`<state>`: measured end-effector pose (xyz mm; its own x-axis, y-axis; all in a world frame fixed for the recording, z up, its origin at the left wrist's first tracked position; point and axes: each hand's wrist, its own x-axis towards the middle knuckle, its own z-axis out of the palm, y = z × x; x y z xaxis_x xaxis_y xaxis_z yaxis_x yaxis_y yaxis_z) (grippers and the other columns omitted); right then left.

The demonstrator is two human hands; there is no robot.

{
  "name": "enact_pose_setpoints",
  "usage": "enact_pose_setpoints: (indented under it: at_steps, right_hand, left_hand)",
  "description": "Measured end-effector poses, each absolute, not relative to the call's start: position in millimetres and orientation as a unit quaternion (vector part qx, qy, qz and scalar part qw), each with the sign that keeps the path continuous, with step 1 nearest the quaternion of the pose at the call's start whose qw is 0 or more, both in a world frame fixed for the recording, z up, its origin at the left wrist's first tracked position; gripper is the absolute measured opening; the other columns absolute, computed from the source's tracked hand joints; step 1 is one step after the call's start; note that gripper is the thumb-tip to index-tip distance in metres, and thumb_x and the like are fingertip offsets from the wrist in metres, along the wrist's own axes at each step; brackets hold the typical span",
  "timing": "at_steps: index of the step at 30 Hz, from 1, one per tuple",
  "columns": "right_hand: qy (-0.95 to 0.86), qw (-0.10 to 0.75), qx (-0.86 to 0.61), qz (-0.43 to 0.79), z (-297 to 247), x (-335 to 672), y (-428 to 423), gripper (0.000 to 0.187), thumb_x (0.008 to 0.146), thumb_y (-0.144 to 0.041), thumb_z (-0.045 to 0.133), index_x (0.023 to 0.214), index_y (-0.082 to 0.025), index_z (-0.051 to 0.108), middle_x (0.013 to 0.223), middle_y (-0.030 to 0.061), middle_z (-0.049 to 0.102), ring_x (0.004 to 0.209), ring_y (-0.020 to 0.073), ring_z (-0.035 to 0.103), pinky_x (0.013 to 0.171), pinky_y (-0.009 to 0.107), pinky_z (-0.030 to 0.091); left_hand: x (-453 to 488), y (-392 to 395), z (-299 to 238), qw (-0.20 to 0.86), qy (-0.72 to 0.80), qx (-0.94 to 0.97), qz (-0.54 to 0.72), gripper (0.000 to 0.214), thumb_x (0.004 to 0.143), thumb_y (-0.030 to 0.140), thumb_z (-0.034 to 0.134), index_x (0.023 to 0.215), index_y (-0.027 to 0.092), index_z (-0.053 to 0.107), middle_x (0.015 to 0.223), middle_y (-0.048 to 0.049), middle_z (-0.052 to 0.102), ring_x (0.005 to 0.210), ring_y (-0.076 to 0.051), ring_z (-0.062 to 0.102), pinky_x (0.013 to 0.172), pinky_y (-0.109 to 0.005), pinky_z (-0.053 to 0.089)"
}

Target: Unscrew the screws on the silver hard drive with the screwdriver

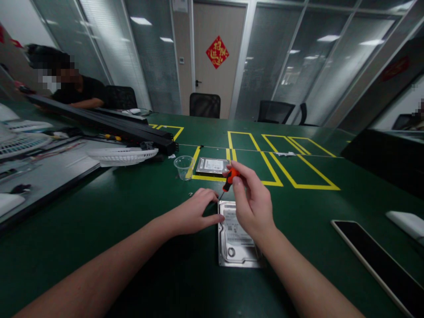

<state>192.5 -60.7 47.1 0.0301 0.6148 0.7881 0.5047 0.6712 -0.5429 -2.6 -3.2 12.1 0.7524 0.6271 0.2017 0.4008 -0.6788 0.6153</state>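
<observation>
A silver hard drive (238, 247) lies flat on the green table in front of me, label side up. My right hand (254, 205) is closed around the orange and black handle of a screwdriver (231, 179). Its thin shaft slants down to the drive's far left corner. My left hand (195, 214) grips the drive's left edge near that corner, thumb on top and fingers by the far end. My right hand covers part of the label. A tiny metal piece, perhaps a screw (190, 194), rests on the table beyond my left hand.
A clear plastic cup (183, 168) stands near a second hard drive (212, 165) inside yellow tape. At left are long black bars (132, 126), a white grille part (122, 154) and a grey panel (69, 165). A phone-like dark slab (374, 260) lies right. A person (82, 90) sits far left.
</observation>
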Motion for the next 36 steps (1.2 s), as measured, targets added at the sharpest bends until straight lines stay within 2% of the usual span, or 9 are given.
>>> enact_pose_setpoints:
  at_steps: [5, 8, 11, 14, 16, 20, 25, 32, 36]
  right_hand:
    - [-0.699, 0.59, -0.403, -0.015, 49.9, 193.0, -59.4, 0.034, 0.104, -0.021, 0.062, 0.137, -0.03, 0.067, 0.118, 0.0068, 0.072, 0.109, 0.019, 0.071, 0.094, 0.04, 0.063]
    - [-0.696, 0.586, -0.413, -0.024, 51.4, 193.3, -60.4, 0.033, 0.103, -0.024, 0.065, 0.135, -0.029, 0.069, 0.118, 0.0075, 0.071, 0.11, 0.0191, 0.07, 0.094, 0.039, 0.062]
    - [-0.701, 0.582, -0.411, 0.016, 50.1, 193.8, -60.9, 0.039, 0.108, -0.022, 0.053, 0.145, -0.03, 0.063, 0.135, 0.0091, 0.071, 0.125, 0.0201, 0.069, 0.106, 0.043, 0.059]
    - [-0.706, 0.585, -0.398, 0.035, 47.8, 194.6, -60.1, 0.043, 0.11, -0.018, 0.045, 0.149, -0.031, 0.059, 0.141, 0.008, 0.071, 0.131, 0.019, 0.068, 0.114, 0.043, 0.057]
    - [-0.703, 0.589, -0.399, 0.024, 47.4, 194.6, -59.1, 0.042, 0.109, -0.017, 0.046, 0.146, -0.03, 0.061, 0.137, 0.0075, 0.072, 0.126, 0.0183, 0.069, 0.109, 0.041, 0.059]
    - [-0.692, 0.594, -0.41, -0.014, 49.5, 193.4, -57.7, 0.034, 0.104, -0.019, 0.06, 0.137, -0.028, 0.066, 0.117, 0.0066, 0.07, 0.103, 0.0173, 0.07, 0.09, 0.036, 0.062]
    - [-0.69, 0.586, -0.423, -0.042, 52.3, 192.9, -59.6, 0.03, 0.101, -0.021, 0.068, 0.13, -0.026, 0.07, 0.111, 0.0062, 0.069, 0.101, 0.0165, 0.067, 0.089, 0.035, 0.061]
    - [-0.691, 0.59, -0.417, 0.027, 50.1, 192.6, -61.4, 0.038, 0.109, -0.02, 0.049, 0.143, -0.029, 0.062, 0.137, 0.0096, 0.072, 0.126, 0.0211, 0.07, 0.109, 0.046, 0.059]
    - [-0.691, 0.593, -0.412, 0.021, 47.8, 192.7, -59.0, 0.04, 0.107, -0.019, 0.052, 0.143, -0.031, 0.062, 0.132, 0.0075, 0.073, 0.117, 0.0202, 0.072, 0.102, 0.043, 0.061]
  left_hand:
    - [-2.8, -3.9, 12.2, 0.277, 0.289, 0.894, 0.203, 0.034, 0.096, 0.045, 0.079, 0.115, 0.022, 0.063, 0.129, -0.012, 0.067, 0.126, -0.034, 0.059, 0.111, -0.052, 0.051]
    - [-2.2, -3.4, 11.7, 0.275, 0.29, 0.894, 0.201, 0.035, 0.096, 0.045, 0.08, 0.115, 0.021, 0.063, 0.128, -0.0121, 0.067, 0.125, -0.034, 0.059, 0.11, -0.052, 0.05]
    - [-1.6, -2.5, 10.9, 0.275, 0.287, 0.896, 0.197, 0.035, 0.096, 0.044, 0.08, 0.115, 0.02, 0.063, 0.131, -0.0126, 0.065, 0.127, -0.034, 0.057, 0.112, -0.052, 0.049]
    - [-1.6, -2.1, 10.0, 0.273, 0.286, 0.897, 0.196, 0.034, 0.097, 0.044, 0.079, 0.116, 0.021, 0.062, 0.134, -0.0127, 0.065, 0.129, -0.034, 0.057, 0.113, -0.053, 0.049]
    - [-2.1, -2.3, 9.6, 0.271, 0.285, 0.898, 0.197, 0.034, 0.098, 0.045, 0.078, 0.115, 0.022, 0.062, 0.134, -0.0125, 0.065, 0.129, -0.034, 0.057, 0.114, -0.053, 0.049]
    - [-2.8, -2.5, 9.6, 0.271, 0.285, 0.897, 0.2, 0.034, 0.097, 0.046, 0.078, 0.115, 0.023, 0.062, 0.134, -0.0123, 0.065, 0.129, -0.034, 0.057, 0.113, -0.053, 0.049]
    - [-2.4, -2.5, 10.7, 0.275, 0.294, 0.893, 0.198, 0.035, 0.096, 0.046, 0.078, 0.116, 0.022, 0.062, 0.129, -0.0121, 0.066, 0.126, -0.034, 0.059, 0.11, -0.052, 0.051]
    - [-2.3, -2.3, 10.8, 0.272, 0.286, 0.897, 0.2, 0.034, 0.097, 0.046, 0.079, 0.115, 0.022, 0.063, 0.135, -0.0126, 0.066, 0.131, -0.035, 0.057, 0.114, -0.053, 0.049]
    - [-2.6, -2.2, 10.7, 0.271, 0.289, 0.897, 0.197, 0.035, 0.096, 0.047, 0.079, 0.116, 0.022, 0.063, 0.135, -0.0123, 0.065, 0.131, -0.034, 0.058, 0.114, -0.053, 0.049]
